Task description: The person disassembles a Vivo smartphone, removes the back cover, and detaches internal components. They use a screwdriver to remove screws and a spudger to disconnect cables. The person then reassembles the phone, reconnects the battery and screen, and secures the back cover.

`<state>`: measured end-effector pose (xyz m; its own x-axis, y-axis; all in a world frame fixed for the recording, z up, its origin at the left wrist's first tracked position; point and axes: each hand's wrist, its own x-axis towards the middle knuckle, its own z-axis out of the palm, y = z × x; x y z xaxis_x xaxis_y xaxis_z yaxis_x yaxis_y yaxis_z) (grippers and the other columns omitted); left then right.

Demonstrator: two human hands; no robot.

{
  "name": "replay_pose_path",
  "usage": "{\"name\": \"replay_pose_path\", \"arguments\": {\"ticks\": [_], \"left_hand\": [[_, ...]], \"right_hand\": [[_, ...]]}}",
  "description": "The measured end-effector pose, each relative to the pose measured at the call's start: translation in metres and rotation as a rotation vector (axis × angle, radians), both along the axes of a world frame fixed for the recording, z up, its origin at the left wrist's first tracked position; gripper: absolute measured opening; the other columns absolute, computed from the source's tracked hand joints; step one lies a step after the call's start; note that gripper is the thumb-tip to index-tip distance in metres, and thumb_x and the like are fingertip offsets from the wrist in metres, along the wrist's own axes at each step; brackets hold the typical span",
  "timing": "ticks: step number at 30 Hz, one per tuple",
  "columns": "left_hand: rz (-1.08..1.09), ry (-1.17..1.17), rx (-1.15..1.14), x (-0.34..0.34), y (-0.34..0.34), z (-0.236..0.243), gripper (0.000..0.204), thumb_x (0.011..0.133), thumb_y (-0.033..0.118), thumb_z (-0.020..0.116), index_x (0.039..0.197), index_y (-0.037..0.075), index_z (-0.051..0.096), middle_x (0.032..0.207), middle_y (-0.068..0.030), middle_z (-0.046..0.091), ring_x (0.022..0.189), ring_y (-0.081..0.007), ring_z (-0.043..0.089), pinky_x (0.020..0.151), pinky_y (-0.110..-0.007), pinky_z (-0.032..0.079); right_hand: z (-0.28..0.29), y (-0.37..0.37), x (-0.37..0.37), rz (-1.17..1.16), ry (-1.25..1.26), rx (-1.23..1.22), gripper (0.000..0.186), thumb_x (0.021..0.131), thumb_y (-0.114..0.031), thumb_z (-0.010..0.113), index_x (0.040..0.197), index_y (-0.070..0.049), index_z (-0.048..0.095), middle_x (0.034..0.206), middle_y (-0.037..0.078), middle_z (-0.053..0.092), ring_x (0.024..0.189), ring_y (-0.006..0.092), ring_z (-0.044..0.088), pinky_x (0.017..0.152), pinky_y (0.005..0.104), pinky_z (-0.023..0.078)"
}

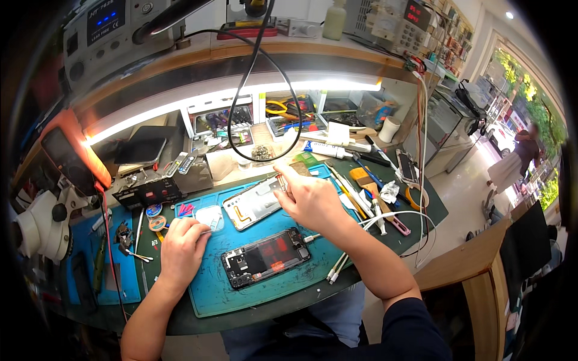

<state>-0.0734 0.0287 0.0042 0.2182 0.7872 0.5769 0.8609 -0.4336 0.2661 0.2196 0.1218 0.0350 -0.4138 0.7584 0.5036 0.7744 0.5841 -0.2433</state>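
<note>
On the blue work mat [208, 301] lies an opened phone [265, 257], its inner parts bare and a white cable plug at its right end. Beyond it rests a silver phone plate [250, 203] with an orange strip. My left hand [182, 248] is beside a small clear plastic box [209, 219], thumb and fingers pinched together; what they hold, if anything, is too small to name. Over the right end of the silver plate is my right hand [310, 198], index finger reaching forward and the other fingers curled round something thin and reddish, mostly hidden.
Brushes, pens and tweezers crowd the right, by a white cable [338, 265]. A microscope [39, 231] stands at left, near an orange-cased meter [75, 150]. A black cable loop [265, 159] hangs over the bench. Tool trays [223, 120] line the back.
</note>
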Motion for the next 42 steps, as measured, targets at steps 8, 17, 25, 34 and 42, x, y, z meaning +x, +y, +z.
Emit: {"name": "replay_pose_path", "arguments": {"ticks": [8,17,25,34,42], "left_hand": [[0.038,-0.002,0.029,-0.004,-0.003,0.005,0.021,0.08,0.002,0.079,0.1,0.004,0.072,0.099,-0.0102,0.066,0.095,-0.0307,0.062,0.083,-0.041,0.052],[0.018,-0.021,0.134,-0.001,0.0,0.006,0.025,0.085,0.003,0.075,0.11,0.004,0.07,0.104,-0.0105,0.066,0.099,-0.0305,0.063,0.088,-0.042,0.052],[0.061,-0.03,0.187,-0.012,0.001,0.004,0.03,0.084,0.0,0.074,0.113,0.004,0.069,0.104,-0.0108,0.067,0.099,-0.0307,0.063,0.089,-0.042,0.051],[-0.002,-0.117,0.151,-0.011,0.002,0.001,0.029,0.089,0.0,0.072,0.118,0.002,0.068,0.1,-0.0101,0.067,0.093,-0.0271,0.066,0.08,-0.039,0.053],[-0.281,-0.539,-0.095,0.003,-0.005,0.004,0.034,0.095,0.006,0.073,0.128,0.0,0.068,0.109,-0.0118,0.072,0.09,-0.0195,0.069,0.075,-0.032,0.056]], "right_hand": [[-0.007,0.021,0.037,-0.113,-0.312,-0.095,0.021,0.089,-0.025,0.072,0.101,-0.009,0.066,0.086,0.011,0.074,0.085,0.032,0.074,0.074,0.0461,0.057],[0.01,0.015,0.015,-0.002,-0.159,-0.084,0.033,0.087,-0.026,0.08,0.114,-0.009,0.069,0.106,0.011,0.073,0.105,0.0305,0.07,0.089,0.0433,0.056],[0.021,0.032,-0.022,0.339,-0.493,-0.214,0.082,0.081,-0.027,0.086,0.152,-0.011,0.048,0.145,0.018,0.054,0.141,0.0357,0.047,0.121,0.0447,0.038],[0.033,0.026,-0.015,0.36,-0.207,-0.283,0.031,0.086,-0.014,0.076,0.116,-0.008,0.069,0.106,0.012,0.066,0.107,0.0355,0.065,0.096,0.0437,0.052],[0.053,-0.019,-0.028,0.377,-0.184,-0.103,0.015,0.091,-0.015,0.071,0.105,-0.009,0.072,0.107,0.01,0.072,0.101,0.034,0.067,0.09,0.0453,0.051]]}}
